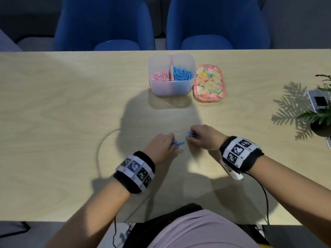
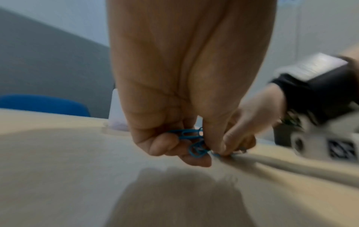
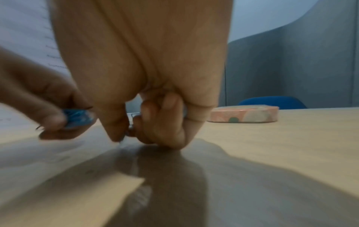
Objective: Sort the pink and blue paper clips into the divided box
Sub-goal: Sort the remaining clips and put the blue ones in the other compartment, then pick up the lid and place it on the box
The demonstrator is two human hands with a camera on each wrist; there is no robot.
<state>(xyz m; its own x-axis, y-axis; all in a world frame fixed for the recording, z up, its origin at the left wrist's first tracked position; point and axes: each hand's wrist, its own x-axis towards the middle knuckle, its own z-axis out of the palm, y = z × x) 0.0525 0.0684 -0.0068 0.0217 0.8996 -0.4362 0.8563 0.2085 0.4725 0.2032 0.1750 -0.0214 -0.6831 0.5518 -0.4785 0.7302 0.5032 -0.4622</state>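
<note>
Both hands low over the near middle of the pale wooden counter (image 1: 71, 104), close together, knuckles up. Left hand (image 1: 159, 145) curled, fingers (image 2: 165, 144) folded in round a small bunch of blue paper clips (image 2: 191, 139), thumb pressing down beside them; one blue clip jutting out toward the right hand in the head view. Right hand (image 1: 204, 136) likewise curled tight, fingertips down at the counter surface, a second cluster of blue clips (image 1: 191, 134) gripped at its fingertips; from the right wrist camera only a blurred glint between thumb and fingers, so probably the same clips, though not certain there. One pale clip (image 1: 179, 152) lying loose on the counter just beside the left hand, colour hard to make out in the shadow. Farther back, well apart from both hands, the translucent divided box (image 1: 172, 86), upright, a partition down its middle: pink clips (image 1: 160, 75) heaped in the left compartment, blue ones (image 1: 182, 74) in the right. Touching or nearly touching the box's right side, a flat floral tin (image 1: 209, 83). At the far right edge, a potted plant (image 1: 320, 115). Beyond the counter, two blue chairs (image 1: 103, 24).
</note>
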